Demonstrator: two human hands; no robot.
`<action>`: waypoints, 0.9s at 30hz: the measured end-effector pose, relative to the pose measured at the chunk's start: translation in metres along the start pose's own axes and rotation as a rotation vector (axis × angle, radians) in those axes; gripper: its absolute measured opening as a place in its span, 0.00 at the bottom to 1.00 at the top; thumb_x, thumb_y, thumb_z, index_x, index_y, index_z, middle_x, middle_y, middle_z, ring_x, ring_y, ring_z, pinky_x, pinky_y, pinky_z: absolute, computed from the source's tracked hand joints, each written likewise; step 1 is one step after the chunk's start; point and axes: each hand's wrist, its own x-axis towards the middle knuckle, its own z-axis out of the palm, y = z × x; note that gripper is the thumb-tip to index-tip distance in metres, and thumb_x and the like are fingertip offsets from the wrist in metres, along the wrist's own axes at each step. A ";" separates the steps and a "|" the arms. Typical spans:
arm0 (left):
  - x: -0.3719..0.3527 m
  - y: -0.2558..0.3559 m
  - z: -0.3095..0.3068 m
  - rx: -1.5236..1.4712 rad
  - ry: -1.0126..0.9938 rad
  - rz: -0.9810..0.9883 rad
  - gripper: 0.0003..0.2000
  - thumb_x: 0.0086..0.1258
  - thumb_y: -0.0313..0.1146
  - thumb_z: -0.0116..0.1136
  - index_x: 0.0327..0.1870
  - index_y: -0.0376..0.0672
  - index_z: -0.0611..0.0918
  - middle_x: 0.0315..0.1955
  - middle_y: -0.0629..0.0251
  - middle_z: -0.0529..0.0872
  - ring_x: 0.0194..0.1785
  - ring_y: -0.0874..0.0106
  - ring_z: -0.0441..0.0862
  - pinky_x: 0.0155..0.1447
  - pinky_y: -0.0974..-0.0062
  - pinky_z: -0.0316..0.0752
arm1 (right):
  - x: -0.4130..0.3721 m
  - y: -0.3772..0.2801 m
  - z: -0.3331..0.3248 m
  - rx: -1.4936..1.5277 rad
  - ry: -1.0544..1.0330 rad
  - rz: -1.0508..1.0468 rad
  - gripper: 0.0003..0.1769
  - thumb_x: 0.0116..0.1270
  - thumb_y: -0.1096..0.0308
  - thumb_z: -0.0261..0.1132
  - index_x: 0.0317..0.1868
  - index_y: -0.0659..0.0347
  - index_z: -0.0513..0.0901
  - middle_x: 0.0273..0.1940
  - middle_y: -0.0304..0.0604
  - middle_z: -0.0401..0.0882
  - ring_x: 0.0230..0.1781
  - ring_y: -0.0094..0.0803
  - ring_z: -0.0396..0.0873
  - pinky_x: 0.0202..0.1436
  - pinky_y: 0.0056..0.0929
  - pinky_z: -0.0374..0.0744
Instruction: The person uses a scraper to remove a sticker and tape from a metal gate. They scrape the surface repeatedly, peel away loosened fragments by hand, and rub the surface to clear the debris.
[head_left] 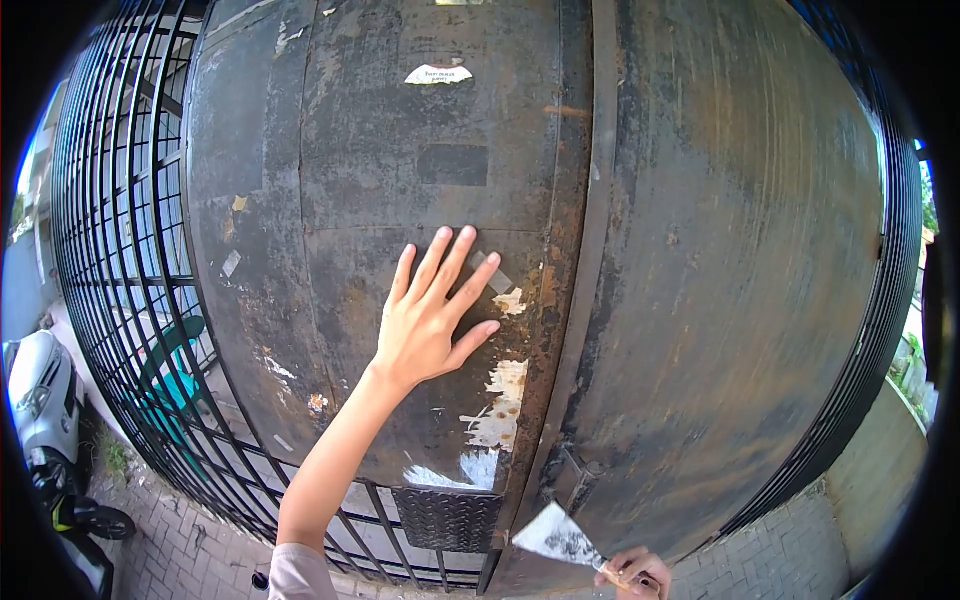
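Note:
My left hand (pixel 425 318) lies flat with fingers spread against a dark, worn metal gate panel (pixel 380 200). Just right of its fingertips are a strip of grey tape (pixel 490 272) and a torn paper scrap (pixel 511 301). Low in the view, my right hand (pixel 638 573) grips a putty knife (pixel 560 537) by its handle. The broad blade points up and left and is smeared with dark residue. Ragged paper remnants (pixel 500 405) stick to the panel below my left hand, and a whitish peeled patch (pixel 475 471) sits along the lower edge.
Black bars (pixel 130 220) flank the panel on the left, with a teal chair (pixel 175 385) behind them. A white car (pixel 42 395) and a motorcycle (pixel 90 520) stand at far left. A latch (pixel 575 475) juts near the seam. Paving (pixel 770 545) runs below.

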 end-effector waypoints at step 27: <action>0.005 -0.023 0.009 -0.292 0.354 0.035 0.17 0.54 0.27 0.57 0.47 0.43 0.83 0.57 0.57 0.77 0.64 0.58 0.70 0.66 0.58 0.61 | 0.150 0.115 0.132 0.092 -0.096 0.225 0.17 0.73 0.63 0.52 0.55 0.66 0.66 0.24 0.40 0.74 0.20 0.22 0.75 0.25 0.19 0.73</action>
